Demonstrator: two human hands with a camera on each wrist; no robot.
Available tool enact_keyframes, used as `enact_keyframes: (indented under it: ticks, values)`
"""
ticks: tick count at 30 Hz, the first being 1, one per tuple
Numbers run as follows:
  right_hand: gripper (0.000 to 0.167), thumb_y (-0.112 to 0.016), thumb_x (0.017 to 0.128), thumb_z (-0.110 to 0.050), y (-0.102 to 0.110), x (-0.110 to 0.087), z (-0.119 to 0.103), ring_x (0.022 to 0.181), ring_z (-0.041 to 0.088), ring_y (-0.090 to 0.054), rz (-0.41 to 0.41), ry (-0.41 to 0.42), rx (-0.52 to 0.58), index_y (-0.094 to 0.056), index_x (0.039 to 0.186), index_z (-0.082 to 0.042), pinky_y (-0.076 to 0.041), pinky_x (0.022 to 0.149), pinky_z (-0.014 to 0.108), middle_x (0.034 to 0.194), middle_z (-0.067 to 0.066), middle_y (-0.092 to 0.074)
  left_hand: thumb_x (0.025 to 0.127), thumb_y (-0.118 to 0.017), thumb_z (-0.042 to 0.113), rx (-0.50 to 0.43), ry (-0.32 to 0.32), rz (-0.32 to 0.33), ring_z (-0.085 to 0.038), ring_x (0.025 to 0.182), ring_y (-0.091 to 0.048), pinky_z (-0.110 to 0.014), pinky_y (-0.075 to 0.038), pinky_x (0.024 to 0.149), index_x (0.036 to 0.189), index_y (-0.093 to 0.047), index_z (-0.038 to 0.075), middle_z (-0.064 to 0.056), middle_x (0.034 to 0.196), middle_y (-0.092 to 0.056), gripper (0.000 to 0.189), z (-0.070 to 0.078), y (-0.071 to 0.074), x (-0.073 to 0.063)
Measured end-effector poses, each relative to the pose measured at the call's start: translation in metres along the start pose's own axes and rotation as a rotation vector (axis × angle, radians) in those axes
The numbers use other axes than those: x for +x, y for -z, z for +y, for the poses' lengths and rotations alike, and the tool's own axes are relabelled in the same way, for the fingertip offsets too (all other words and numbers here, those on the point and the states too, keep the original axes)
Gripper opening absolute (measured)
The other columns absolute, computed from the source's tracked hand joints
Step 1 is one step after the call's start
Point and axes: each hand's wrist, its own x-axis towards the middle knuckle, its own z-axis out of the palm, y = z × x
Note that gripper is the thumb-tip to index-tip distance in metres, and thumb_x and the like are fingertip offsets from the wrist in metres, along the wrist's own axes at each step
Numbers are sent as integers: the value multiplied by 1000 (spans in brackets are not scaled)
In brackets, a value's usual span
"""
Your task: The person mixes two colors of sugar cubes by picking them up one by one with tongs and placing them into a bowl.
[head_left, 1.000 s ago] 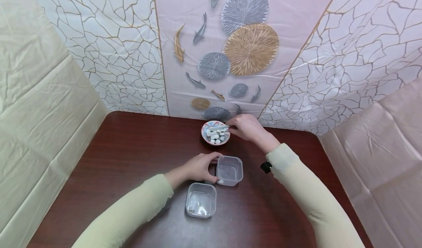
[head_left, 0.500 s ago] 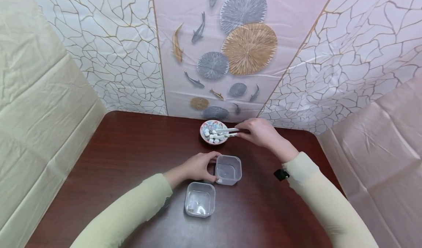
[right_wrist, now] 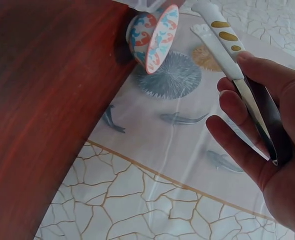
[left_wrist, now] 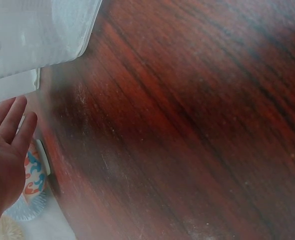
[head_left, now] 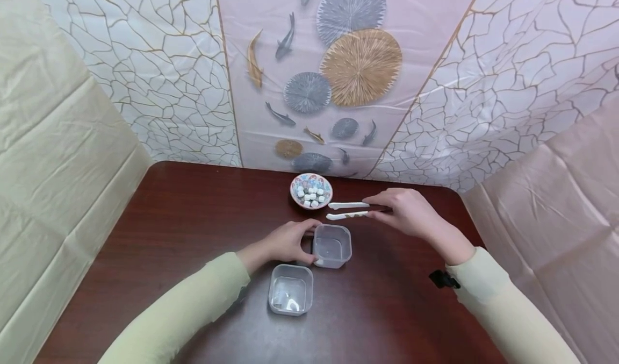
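Note:
My right hand (head_left: pixel 405 212) holds a pair of tongs (right_wrist: pixel 227 57) with metal arms and white tips marked in gold. The tips point left and stand apart, with nothing between them. They hover just right of the patterned bowl (head_left: pixel 292 192), which contains several small white pieces (head_left: pixel 311 196). My left hand (head_left: pixel 286 243) grips the left side of the farther clear plastic container (head_left: pixel 332 245), thumb at its near corner and fingers at the far one. In the left wrist view that hand (left_wrist: pixel 5 160) shows at the left edge, fingertips by a container wall.
A second clear square container (head_left: pixel 290 290) sits nearer me, just left of the gripped one. The dark red wooden table (head_left: pixel 193 224) ends at a patterned cloth backdrop (head_left: pixel 261 149) close behind the bowl. Cloth walls rise at both sides.
My right hand has drawn the tongs out of the bowl, rightward and toward me, and their tips have spread apart. My left hand keeps its grip on the container.

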Motion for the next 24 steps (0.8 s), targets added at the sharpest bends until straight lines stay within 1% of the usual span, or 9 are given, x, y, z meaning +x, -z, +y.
enact_keyframes:
  ticks: [4, 10, 13, 18, 21, 24]
  values:
    - [28, -88, 87, -19, -3, -11, -2, 90, 22, -76, 2, 32, 12, -83, 113, -10, -61, 75, 46, 100, 4, -81, 79, -91, 26, 2, 2, 3, -17, 123, -69, -37, -54, 106, 144, -58, 10, -2, 130, -75, 75, -1, 1, 0]
    - [26, -90, 85, -19, -16, -20, -6, 82, 15, -73, -30, 75, 33, -84, 109, -11, -60, 69, 41, 94, 0, -79, 79, -91, 24, -8, 5, 0, -19, 124, -69, -38, -53, 107, 144, -58, 10, -3, 131, -75, 74, 0, 2, 0]
    - [25, -91, 84, -18, -22, -21, -9, 81, 13, -72, -69, 91, 39, -84, 107, -13, -60, 69, 40, 93, -3, -79, 79, -91, 25, -7, 9, -4, -19, 124, -69, -38, -53, 107, 144, -58, 11, -3, 131, -75, 74, 0, 1, 0]
    - [25, -90, 84, -17, -28, -19, -15, 82, 12, -72, -152, 93, 45, -83, 108, -15, -60, 71, 37, 92, -6, -78, 79, -91, 26, -3, 9, -8, -18, 123, -69, -38, -54, 107, 144, -58, 10, -2, 130, -75, 75, -2, 0, 2]
    - [25, -90, 85, -18, -30, -16, -17, 82, 12, -72, -203, 96, 51, -83, 109, -15, -60, 71, 37, 92, -6, -78, 78, -91, 26, -6, 11, -9, -18, 123, -69, -38, -54, 107, 144, -58, 10, -2, 129, -75, 76, -1, 0, 2]
    - [25, -90, 85, -21, -31, -12, -19, 86, 12, -73, -247, 105, 46, -83, 109, -16, -60, 72, 38, 95, -4, -79, 78, -91, 26, -6, 14, -10, -19, 122, -70, -39, -54, 106, 144, -58, 9, -3, 129, -75, 76, 0, 0, 2]
